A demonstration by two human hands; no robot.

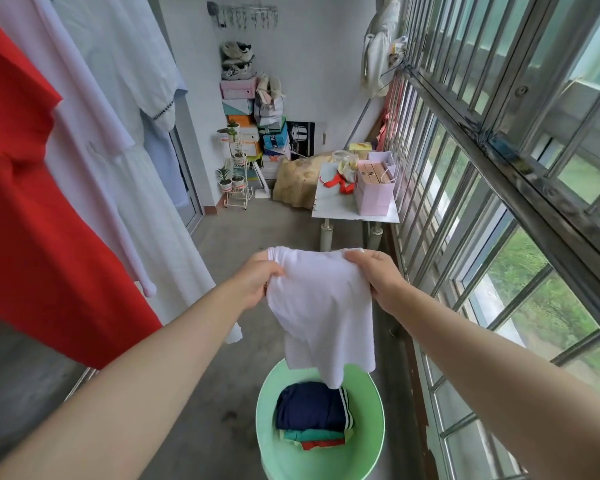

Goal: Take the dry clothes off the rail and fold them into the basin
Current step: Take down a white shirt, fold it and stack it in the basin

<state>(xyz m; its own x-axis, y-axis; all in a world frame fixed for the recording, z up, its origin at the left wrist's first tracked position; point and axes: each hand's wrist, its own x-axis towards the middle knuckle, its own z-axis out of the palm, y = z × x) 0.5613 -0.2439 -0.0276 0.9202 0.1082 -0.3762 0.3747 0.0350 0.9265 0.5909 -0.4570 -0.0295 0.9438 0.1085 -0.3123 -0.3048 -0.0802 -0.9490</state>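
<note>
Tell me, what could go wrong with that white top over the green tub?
The white top hangs from the left hand and right hand, not fully folded, so it may land crumpled on the navy piece in the basin. If one pinch slips, it might swing onto the floor.

Held garment (321, 306) over the near basin (369, 445), folded clothes (310, 407) in it; hanging garments (32, 220) left, barred window (499, 168) right, table (336, 206) far
</note>
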